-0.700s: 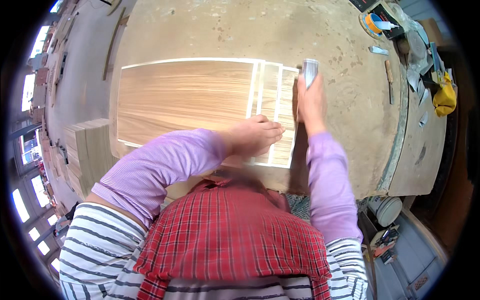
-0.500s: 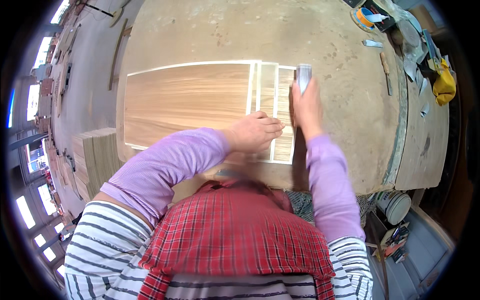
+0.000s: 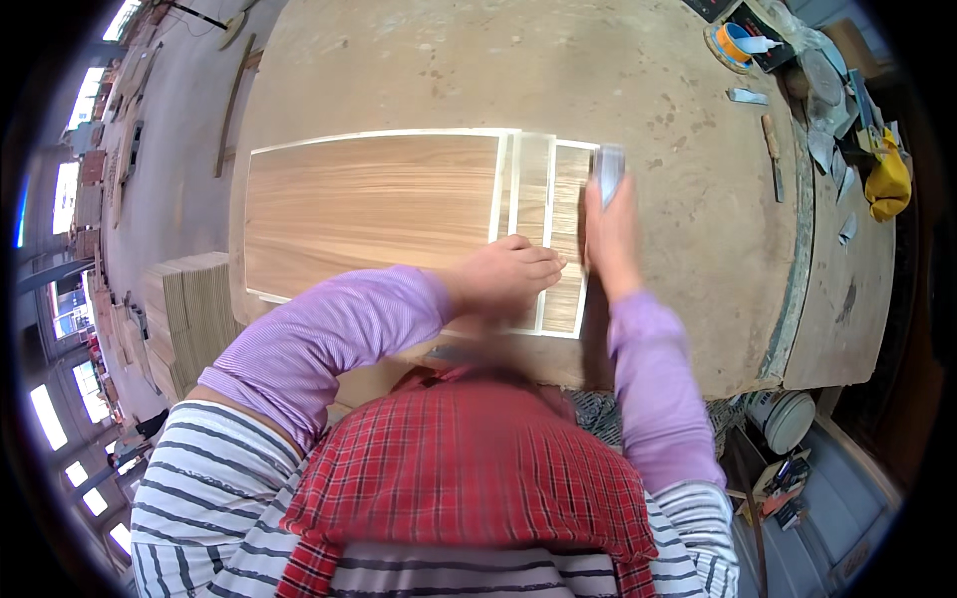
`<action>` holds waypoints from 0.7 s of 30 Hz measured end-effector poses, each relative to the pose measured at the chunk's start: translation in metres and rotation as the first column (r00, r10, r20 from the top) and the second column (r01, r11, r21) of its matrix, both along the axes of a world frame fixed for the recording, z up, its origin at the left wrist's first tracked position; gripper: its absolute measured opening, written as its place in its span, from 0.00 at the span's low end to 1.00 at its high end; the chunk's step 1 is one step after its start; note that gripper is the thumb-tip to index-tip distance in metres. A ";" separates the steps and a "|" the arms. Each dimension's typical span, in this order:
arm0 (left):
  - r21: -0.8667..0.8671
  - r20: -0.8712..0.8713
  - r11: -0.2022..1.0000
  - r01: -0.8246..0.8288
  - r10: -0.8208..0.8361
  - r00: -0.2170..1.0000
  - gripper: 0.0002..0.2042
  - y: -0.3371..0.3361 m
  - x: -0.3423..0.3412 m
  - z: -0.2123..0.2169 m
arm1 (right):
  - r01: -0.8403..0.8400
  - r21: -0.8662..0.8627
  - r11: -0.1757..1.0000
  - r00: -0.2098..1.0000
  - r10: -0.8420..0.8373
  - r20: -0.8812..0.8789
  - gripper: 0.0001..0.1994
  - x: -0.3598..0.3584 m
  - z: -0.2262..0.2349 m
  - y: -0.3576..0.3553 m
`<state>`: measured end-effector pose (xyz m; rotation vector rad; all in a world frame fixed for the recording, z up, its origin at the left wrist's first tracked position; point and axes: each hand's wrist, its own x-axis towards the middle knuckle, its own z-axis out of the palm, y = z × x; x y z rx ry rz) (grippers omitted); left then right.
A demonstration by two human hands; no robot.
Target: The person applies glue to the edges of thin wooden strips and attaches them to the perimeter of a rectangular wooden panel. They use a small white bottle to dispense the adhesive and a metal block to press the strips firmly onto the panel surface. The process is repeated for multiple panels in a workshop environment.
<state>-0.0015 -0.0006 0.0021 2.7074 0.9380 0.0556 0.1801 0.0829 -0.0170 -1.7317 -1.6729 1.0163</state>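
An orange-and-blue roll (image 3: pixel 733 42) and white bottle (image 3: pixel 755 45) sit toward the far right corner of the worktop (image 3: pixel 698 279), a wooden-handled tool (image 3: pixel 773 154) and yellow bundle (image 3: pixel 886 186) toward its right edge, a pale bucket (image 3: pixel 786 423) below its near right corner.

A tan worktable (image 3: pixel 478 65) bears white-edged panels (image 3: pixel 369 204), a wooden-handled tool (image 3: pixel 772 151) and an orange roll (image 3: pixel 735 48)

No lettering you can read from here.
Dark print on the white bucket (image 3: pixel 790 425) below your bench (image 3: pixel 698 229) and tiny marks on the black package (image 3: pixel 750 20) at its far right are too small for you to make out.
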 end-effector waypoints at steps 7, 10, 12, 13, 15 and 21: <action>0.055 0.039 0.998 -0.009 0.006 0.999 0.18 -0.001 -0.001 0.004 | 0.008 0.098 0.995 0.965 -0.034 0.259 0.26 -0.018 0.007 0.039; 0.040 0.095 0.999 -0.012 0.008 0.995 0.18 0.000 -0.001 0.004 | -0.014 0.093 0.996 0.980 -0.005 0.198 0.29 0.005 -0.001 -0.042; 0.031 0.101 0.999 -0.006 0.003 0.995 0.19 0.000 -0.001 0.006 | 0.029 0.048 0.998 0.997 -0.033 0.075 0.32 0.020 0.003 -0.116; 0.033 0.104 0.999 -0.001 -0.002 0.995 0.19 0.000 -0.001 0.007 | 0.039 -0.024 0.999 0.998 -0.038 0.042 0.32 0.028 0.008 -0.150; 0.049 0.114 0.999 -0.006 0.000 0.993 0.19 -0.001 -0.001 0.010 | 0.033 -0.107 0.994 0.997 -0.025 0.077 0.31 0.042 0.021 -0.205; 0.023 0.121 1.000 -0.002 -0.001 0.993 0.19 0.000 0.016 0.013 | 0.155 -0.070 0.985 0.987 -0.151 0.062 0.28 0.075 0.031 -0.230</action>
